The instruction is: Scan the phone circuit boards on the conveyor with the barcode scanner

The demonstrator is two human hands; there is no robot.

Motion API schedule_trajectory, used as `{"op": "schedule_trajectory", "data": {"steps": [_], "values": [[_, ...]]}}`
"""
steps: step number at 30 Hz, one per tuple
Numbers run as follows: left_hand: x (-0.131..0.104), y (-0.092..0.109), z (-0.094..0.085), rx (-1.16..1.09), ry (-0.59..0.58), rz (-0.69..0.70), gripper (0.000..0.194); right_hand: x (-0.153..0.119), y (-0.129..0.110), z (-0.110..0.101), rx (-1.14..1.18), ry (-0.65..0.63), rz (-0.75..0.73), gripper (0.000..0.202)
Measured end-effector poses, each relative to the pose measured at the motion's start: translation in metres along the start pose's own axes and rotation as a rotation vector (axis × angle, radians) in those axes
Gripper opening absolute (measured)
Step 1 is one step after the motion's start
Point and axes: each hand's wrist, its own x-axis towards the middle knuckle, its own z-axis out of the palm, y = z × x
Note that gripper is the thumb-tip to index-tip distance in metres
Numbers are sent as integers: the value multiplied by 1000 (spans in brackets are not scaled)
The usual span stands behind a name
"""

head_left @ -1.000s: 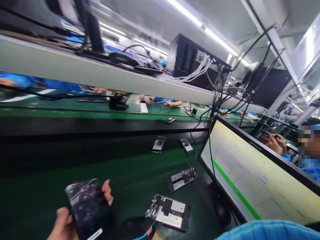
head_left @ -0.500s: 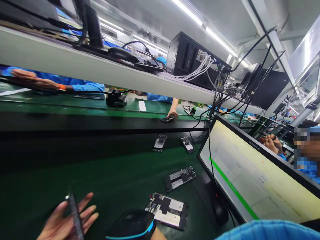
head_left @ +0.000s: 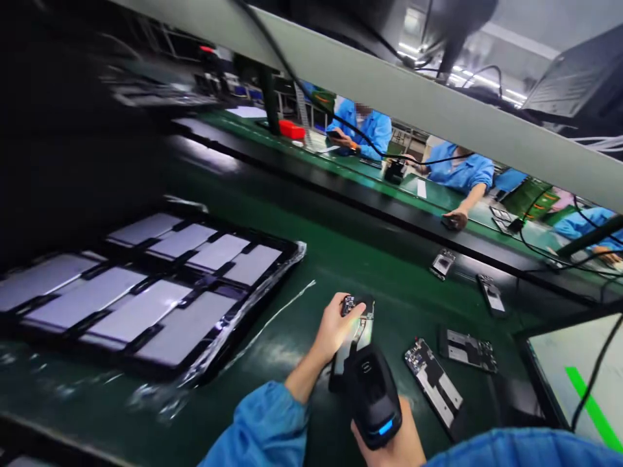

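Two hands at green worktop (head_left: 292, 259). Left hand (head_left: 335, 325), fingers gripping phone (head_left: 354, 336), held just above worktop. Right hand (head_left: 389, 441), fingers closed round scanner (head_left: 372, 395), just beside phone. Tray (head_left: 146, 292) left, open phones (head_left: 433, 383) right.

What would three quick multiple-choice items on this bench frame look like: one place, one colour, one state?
1. Where is the tray of panels? A) on the person's left B) on the overhead shelf C) beside the monitor
2. What colour is the bar on the monitor? A) red B) green C) blue
3. What is the left hand doing? A) resting flat and open B) gripping a phone assembly C) holding a cable

Answers: 1 A, it lies at the left of the mat. 2 B, a green stripe shows. 3 B, fingers close round it, while the right hand holds the scanner.
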Motion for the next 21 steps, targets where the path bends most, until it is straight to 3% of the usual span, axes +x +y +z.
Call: {"op": "schedule_trajectory", "data": {"steps": [2,7,11,14,19,21], "values": [[0,-3,1,96,54,49,33,10,-8,1,92,-71,26,22],[-6,-3,0,97,75,56,34,13,-30,6,132,104,113,22],[-4,-4,1,140,108,44,30,10,-32,8,58,147,158,19],[-3,-4,0,171,131,28,30,8,-20,9,23,145,126,19],[-5,2,-1,167,141,35,29,-6,22,5,-113,7,121,12],[-7,6,-2,124,122,81,25,-11,33,4,-159,19,120,9]]}}
